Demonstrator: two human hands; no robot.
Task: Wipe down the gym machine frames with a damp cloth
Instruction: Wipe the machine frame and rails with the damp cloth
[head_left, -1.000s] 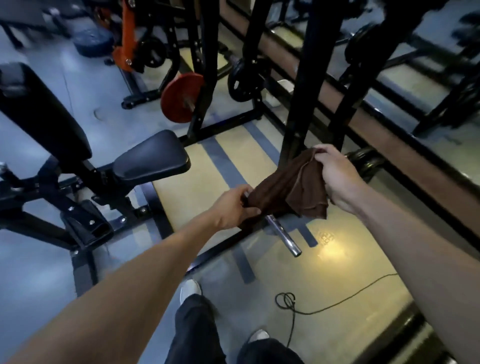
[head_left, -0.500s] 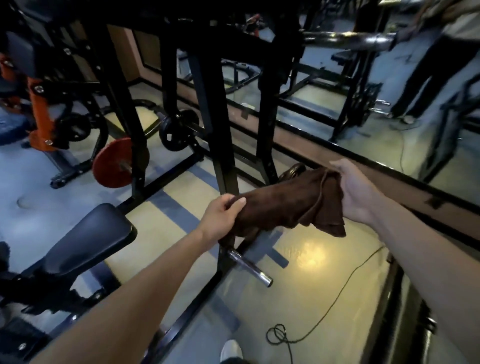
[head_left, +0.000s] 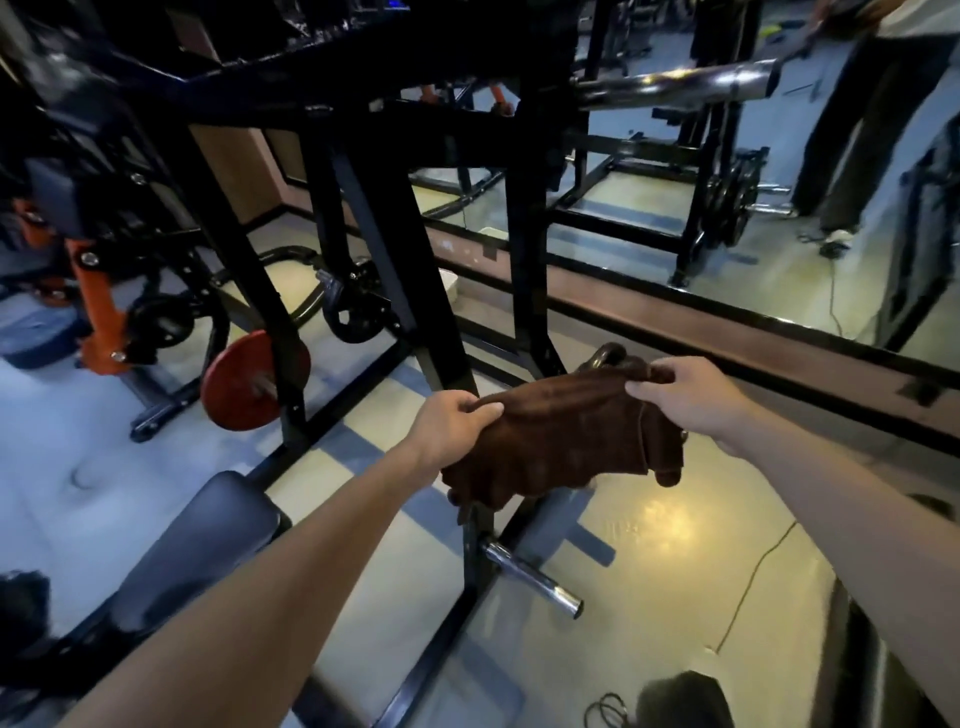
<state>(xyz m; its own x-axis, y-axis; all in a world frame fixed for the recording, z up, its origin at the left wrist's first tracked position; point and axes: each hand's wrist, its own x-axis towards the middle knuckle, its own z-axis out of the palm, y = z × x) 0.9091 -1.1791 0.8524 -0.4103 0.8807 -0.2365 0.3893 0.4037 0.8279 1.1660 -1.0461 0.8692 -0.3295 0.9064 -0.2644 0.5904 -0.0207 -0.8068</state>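
The left hand (head_left: 451, 423) has its grip pinched on the near-left edge of the brown cloth (head_left: 561, 447), thumb on top and fingers curled under the fabric. The right hand (head_left: 685, 397) pinches the far-right upper edge of the same cloth between thumb and fingertips, so the cloth is stretched between the two hands and sags below them in loose folds, its lowest edge hanging under the left grip. A folded corner droops just beneath the right hand.

The cloth hangs in front of the black slanted upright of the machine frame (head_left: 395, 249); whether it touches the steel cannot be told. Right below the cloth a lower black post rises from the floor and carries a chrome peg (head_left: 532, 577) that sticks out toward the camera. Behind the cloth's top edge a dark rounded part, probably a weight plate, peeks out.

To the left, a black padded seat (head_left: 208, 535) lies under the left forearm, and farther left an orange weight plate (head_left: 244, 382) sits on a peg of the frame. A chrome bar (head_left: 675, 85) juts out at the upper right. A thin cable (head_left: 753, 577) runs across the pale floor (head_left: 649, 519) at the lower right, and another person's legs (head_left: 857, 135) stand at the far upper right
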